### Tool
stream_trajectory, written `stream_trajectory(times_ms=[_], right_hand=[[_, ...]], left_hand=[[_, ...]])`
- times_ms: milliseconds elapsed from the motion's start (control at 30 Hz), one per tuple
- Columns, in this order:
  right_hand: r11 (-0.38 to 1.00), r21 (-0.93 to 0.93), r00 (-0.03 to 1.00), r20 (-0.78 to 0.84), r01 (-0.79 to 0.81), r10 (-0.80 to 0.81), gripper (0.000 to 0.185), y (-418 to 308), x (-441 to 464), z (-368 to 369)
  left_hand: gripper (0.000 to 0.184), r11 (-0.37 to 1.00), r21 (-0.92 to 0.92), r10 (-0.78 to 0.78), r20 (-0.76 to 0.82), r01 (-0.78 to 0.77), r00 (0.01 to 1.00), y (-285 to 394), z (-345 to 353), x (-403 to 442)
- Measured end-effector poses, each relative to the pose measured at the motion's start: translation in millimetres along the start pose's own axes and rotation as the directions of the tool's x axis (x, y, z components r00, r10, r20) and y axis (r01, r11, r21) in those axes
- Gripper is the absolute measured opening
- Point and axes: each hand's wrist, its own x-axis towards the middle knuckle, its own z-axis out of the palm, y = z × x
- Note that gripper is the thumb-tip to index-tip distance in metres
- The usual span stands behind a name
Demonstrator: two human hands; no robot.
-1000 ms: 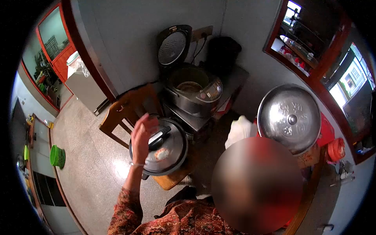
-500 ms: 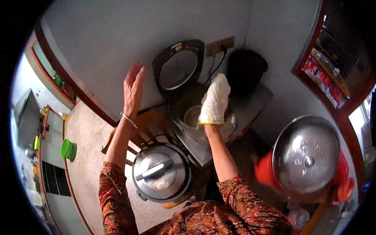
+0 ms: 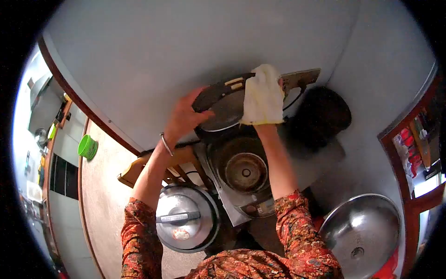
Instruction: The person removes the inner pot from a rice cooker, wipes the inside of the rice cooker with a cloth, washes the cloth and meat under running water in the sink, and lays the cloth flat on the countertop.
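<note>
An open rice cooker (image 3: 223, 174) stands below my hands, its inside bare down to a round plate at the bottom. Its raised lid (image 3: 225, 108) leans near the wall. At the lid's left edge is my left hand (image 3: 188, 114), thumb and fingers apart around the rim. A white cloth (image 3: 264, 100) covers my right hand (image 3: 264, 118) and lies against the lid's right side; the fingers beneath it are mostly hidden.
A closed pressure cooker (image 3: 186, 218) is beside a wooden chair (image 3: 132, 169). A black bin (image 3: 323, 116) stands right of the rice cooker, under a wall socket (image 3: 302, 79). A large metal lid (image 3: 362, 232) lies lower right. A green basket (image 3: 87, 147) is at far left.
My right hand, bare of any cloth-free view before, came up with the white cloth to the lid's right side. My left hand moved to the lid's left edge. The view shifted toward the wall.
</note>
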Motion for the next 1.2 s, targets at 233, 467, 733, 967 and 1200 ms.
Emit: stream_trajectory(times_ms=[233, 467, 733, 967, 1200], right_hand=[[0.987, -0.155, 0.995, 0.1, 0.035, -0.019, 0.03, -88, -19, -14], [0.942, -0.21, 0.773, 0.63, 0.263, -0.075, 0.035, -166, -22, -55], [0.911, 0.392, 0.991, 0.069, -0.13, 0.112, 0.035, -119, -107, -74], [0.767, 0.492, 0.882, 0.004, -0.413, 0.472, 0.034, -87, -148, -1], [0.886, 0.324, 0.908, -0.147, -0.331, 0.393, 0.033, -79, -72, 75]], left_hand=[[0.088, 1.0, -0.002, -0.015, 0.034, 0.015, 0.999, -10, -1, -13], [0.094, 0.896, -0.411, 0.209, 0.055, -0.169, 0.976, -43, 6, -20], [0.107, 0.9, -0.436, 0.087, 0.235, 0.025, 0.968, -62, -18, -8], [0.061, 0.97, -0.196, -0.112, 0.155, 0.142, 0.982, 7, -4, 11], [0.045, 0.926, -0.306, -0.238, -0.016, 0.221, 0.971, -6, 11, 17]])
